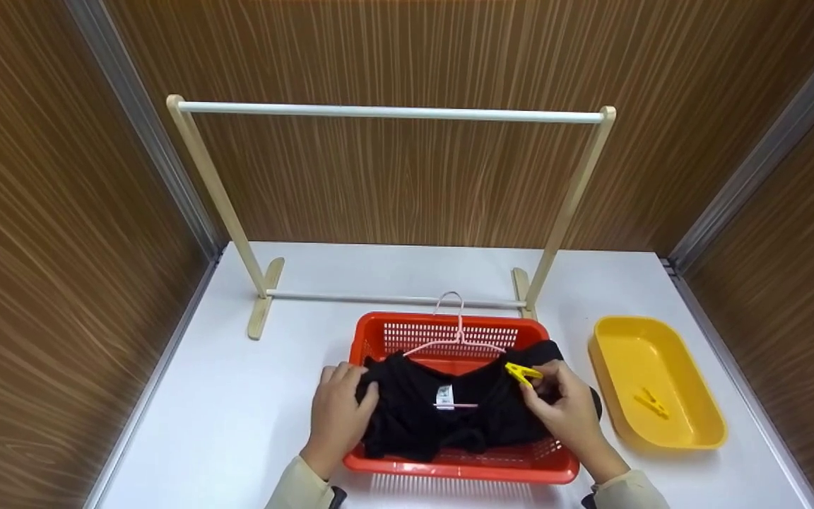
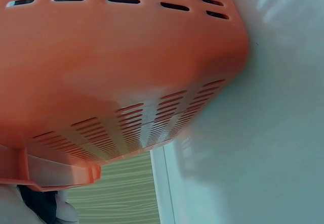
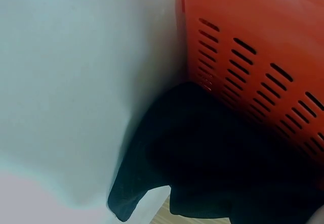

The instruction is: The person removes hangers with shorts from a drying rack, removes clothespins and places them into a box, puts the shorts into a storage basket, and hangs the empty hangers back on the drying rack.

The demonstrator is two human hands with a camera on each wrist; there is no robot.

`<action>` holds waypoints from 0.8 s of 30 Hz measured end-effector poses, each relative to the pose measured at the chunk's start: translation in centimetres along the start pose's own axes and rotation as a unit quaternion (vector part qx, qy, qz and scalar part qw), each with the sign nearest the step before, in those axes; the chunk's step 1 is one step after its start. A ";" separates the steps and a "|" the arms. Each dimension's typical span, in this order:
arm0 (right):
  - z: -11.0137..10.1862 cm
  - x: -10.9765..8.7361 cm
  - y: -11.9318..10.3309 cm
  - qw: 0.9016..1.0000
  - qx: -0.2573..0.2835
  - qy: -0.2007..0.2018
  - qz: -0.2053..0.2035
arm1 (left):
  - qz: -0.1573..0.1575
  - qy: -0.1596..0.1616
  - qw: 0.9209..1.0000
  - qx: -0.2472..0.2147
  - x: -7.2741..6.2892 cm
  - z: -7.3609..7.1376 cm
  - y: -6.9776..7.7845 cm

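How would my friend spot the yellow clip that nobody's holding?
Find the big red basket, then the yellow tray to its right. Inside the tray, toward the near end, lies the loose clip. It rests on the tray's floor, while the other yellow clip is pinched in the right hand.

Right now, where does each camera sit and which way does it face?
Head: on the head, facing forward, down at rack, basket, shirt; left hand, right hand show.
Left wrist: on that wrist, facing basket's outside; fingers lower left.
Right wrist: on that wrist, facing basket and shirt; hand sliver, lower right.
Both wrist views share basket.
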State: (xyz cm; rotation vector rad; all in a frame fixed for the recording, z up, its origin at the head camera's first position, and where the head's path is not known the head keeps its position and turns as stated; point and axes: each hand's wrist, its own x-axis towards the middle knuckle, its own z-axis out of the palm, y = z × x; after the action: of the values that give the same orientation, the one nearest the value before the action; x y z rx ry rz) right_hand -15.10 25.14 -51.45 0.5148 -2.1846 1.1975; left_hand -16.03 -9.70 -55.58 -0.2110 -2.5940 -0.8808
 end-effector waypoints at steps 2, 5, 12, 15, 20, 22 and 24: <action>0.0 -0.1 0.1 1.000 0.002 0.001 0.000 | -0.001 -0.003 1.000 0.002 0.0 0.0 0.0; 0.1 -0.1 0.2 1.000 0.000 0.003 0.001 | -0.001 -0.004 1.000 0.003 0.0 0.0 0.0; 0.1 0.1 0.0 1.000 -0.020 0.019 -0.012 | 0.002 0.002 1.000 0.000 0.0 -0.1 0.0; 0.2 -0.2 0.7 0.999 -0.024 0.033 -0.018 | 0.002 0.000 1.000 0.000 0.0 -0.1 0.1; 0.5 -1.1 3.6 0.997 -0.054 0.051 -0.023 | -0.008 -0.010 1.000 0.004 0.0 -0.2 0.1; 0.4 -1.3 4.0 0.997 -0.064 0.049 -0.018 | -0.011 -0.015 1.000 0.004 0.0 -0.2 0.0; 0.2 -1.4 4.3 0.996 -0.068 0.053 -0.008 | -0.013 -0.019 1.000 0.002 -0.1 -0.2 0.0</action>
State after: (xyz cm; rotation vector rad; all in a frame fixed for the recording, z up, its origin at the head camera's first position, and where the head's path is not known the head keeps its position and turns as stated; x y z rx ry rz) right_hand -16.59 27.24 -55.16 0.4022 -2.1490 1.0341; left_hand -15.90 -9.80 -55.42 -0.1947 -2.6399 -0.8893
